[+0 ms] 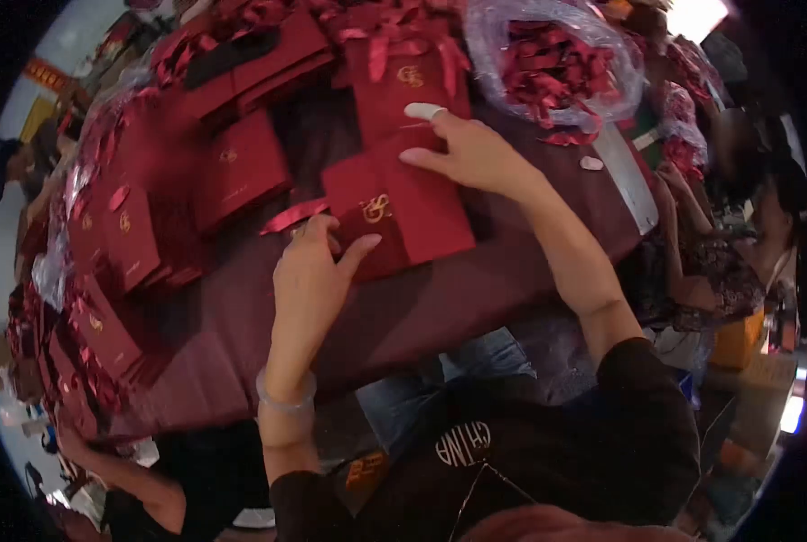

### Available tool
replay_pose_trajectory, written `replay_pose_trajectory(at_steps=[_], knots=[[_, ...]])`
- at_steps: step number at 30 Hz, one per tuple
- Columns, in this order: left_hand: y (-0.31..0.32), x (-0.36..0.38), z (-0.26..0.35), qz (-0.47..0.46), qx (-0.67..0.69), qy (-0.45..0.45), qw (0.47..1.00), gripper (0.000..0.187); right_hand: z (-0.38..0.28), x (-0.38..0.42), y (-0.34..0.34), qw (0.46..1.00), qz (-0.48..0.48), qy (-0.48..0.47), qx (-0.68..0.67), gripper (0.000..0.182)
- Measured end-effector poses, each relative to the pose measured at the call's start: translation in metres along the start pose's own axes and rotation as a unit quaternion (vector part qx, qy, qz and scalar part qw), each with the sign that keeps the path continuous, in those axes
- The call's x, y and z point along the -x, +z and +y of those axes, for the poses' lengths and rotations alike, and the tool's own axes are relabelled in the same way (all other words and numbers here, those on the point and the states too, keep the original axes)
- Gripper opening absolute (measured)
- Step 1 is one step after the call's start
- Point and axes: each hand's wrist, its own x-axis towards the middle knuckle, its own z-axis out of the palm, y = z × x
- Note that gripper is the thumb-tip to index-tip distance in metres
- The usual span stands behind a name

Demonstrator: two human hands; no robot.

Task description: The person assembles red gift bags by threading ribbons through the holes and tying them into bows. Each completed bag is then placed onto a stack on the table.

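A red paper gift bag (435,212) with a gold logo lies on the table in front of me. My left hand (311,275) is at its left edge, fingers bent beside a red ribbon (295,217) and thumb spread apart over the bag's lower left. My right hand (480,158) reaches over the bag's upper right, fingers stretched and apart, with a white cover on one fingertip. Just beyond the bag lies another red bag (403,86) with a gold logo and ribbon bows, partly behind my right hand.
Stacks of red bags (241,172) and more piles (132,239) stand to the left on the dark red tablecloth (349,312). A clear plastic sack (557,68) of red ribbons sits at the back right. Another person's arm (141,470) is at lower left; a person (711,280) sits at right.
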Motion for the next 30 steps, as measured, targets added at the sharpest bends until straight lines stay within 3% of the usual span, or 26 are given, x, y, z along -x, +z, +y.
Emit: replay_pose_trajectory(at_steps=[3,5,6,7,8,10,12,15,17,20,23,26,28,30], knots=[[0.009,0.003,0.005,0.0,-0.074,-0.021,0.997,0.058,-0.008,0.011,-0.008,0.986,0.047,0.052,0.15,0.061],[0.02,0.003,-0.003,0.036,-0.091,0.041,0.994,0.062,-0.013,0.015,-0.027,0.986,0.126,0.073,0.078,0.056],[0.023,0.004,-0.005,0.051,-0.098,0.043,0.993,0.065,-0.001,0.013,-0.033,0.976,0.212,0.046,0.034,0.044],[0.025,0.004,-0.007,0.065,-0.106,0.042,0.991,0.068,0.006,0.011,-0.045,0.95,0.313,0.017,-0.004,0.033],[0.025,0.004,-0.01,0.057,-0.096,0.047,0.993,0.069,0.023,0.008,-0.056,0.93,0.363,0.05,-0.028,0.026],[0.015,0.002,0.0,0.018,-0.074,0.02,0.997,0.069,0.069,0.004,-0.074,0.884,0.463,0.054,-0.036,0.023],[0.012,0.003,0.003,-0.021,-0.053,-0.012,0.998,0.069,0.098,0.01,-0.089,0.875,0.466,0.13,0.013,0.021],[0.011,0.004,0.001,0.016,-0.023,0.016,0.999,0.067,0.119,0.016,-0.085,0.866,0.451,0.202,0.077,0.019],[0.006,0.002,0.003,-0.006,0.036,-0.03,0.999,0.064,0.134,0.008,-0.076,0.884,0.441,0.143,0.062,0.018],[0.006,-0.001,-0.001,-0.015,0.053,-0.038,0.998,0.062,0.127,-0.009,-0.063,0.894,0.421,0.001,0.153,0.023],[0.006,-0.002,-0.001,-0.044,0.018,-0.037,0.998,0.063,0.107,-0.005,-0.055,0.919,0.323,0.048,0.22,0.025],[0.011,0.001,-0.002,-0.02,-0.01,-0.001,1.0,0.065,0.114,-0.01,-0.06,0.893,0.397,0.06,0.203,0.024],[0.006,0.003,0.004,-0.031,-0.02,-0.011,0.999,0.067,0.1,-0.008,-0.072,0.83,0.545,-0.037,0.112,0.026],[0.004,0.005,0.005,0.004,0.017,0.005,1.0,0.062,0.069,0.004,-0.08,0.768,0.633,-0.095,0.031,0.027]])
